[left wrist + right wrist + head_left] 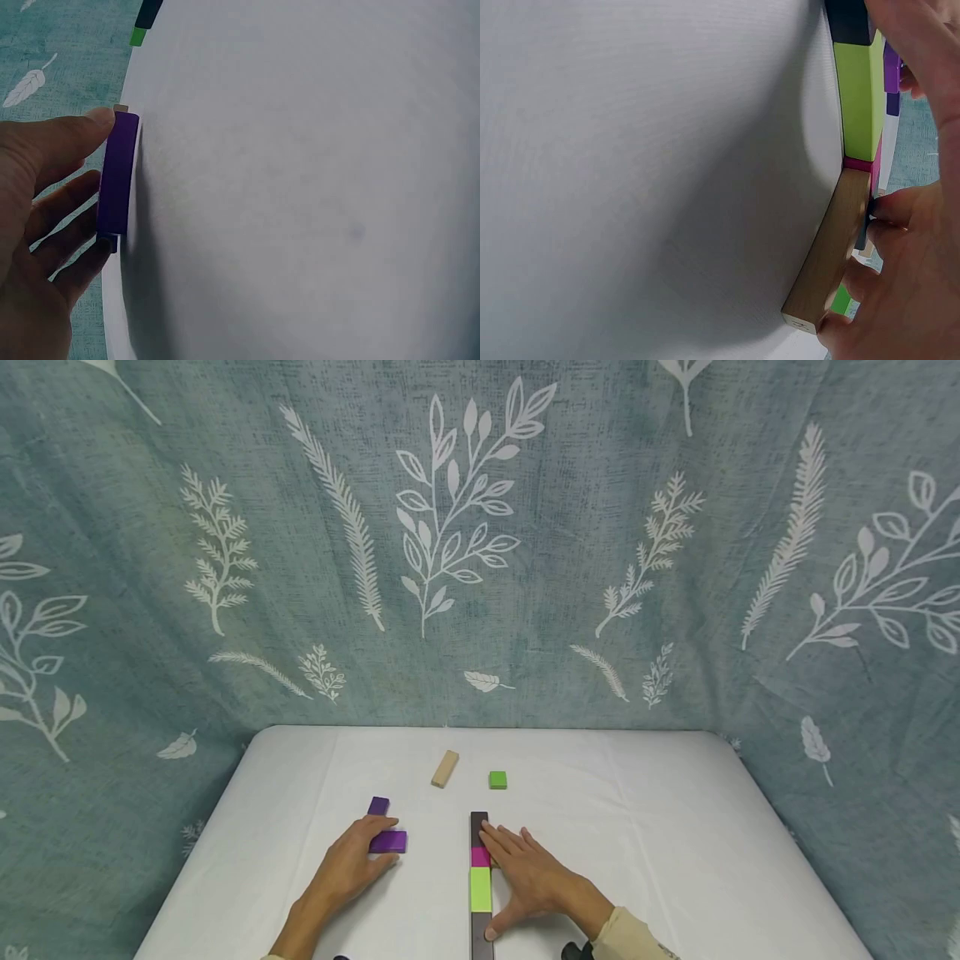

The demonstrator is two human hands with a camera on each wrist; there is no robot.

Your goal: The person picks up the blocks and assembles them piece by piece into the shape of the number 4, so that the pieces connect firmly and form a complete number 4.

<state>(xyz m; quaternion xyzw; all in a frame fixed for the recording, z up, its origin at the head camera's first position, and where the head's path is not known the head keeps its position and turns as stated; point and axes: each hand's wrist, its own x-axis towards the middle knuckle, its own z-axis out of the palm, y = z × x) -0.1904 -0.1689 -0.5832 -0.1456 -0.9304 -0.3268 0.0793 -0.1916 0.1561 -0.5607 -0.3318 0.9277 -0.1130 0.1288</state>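
My left hand (348, 862) is by two purple blocks, thumb on the near side and fingers on the far side of the nearer purple block (388, 842). The thumb tip seems to touch that block (118, 176) at its end; the fingers look loose. The other, darker purple block (378, 806) lies beyond, partly hidden. My right hand (528, 872) spreads along a straight row: far dark block (478, 827), magenta block (480, 857), lime block (480, 889), near dark block (482, 943). Its thumb rests on the near dark block. Beside the row, a wooden block (829, 251) lies under the fingers, mostly hidden from above.
Farther back on the white table (637, 827) lie a slanted light wooden block (446, 769) and a small green block (498, 780). A leaf-patterned teal cloth (480, 568) hangs behind the table.
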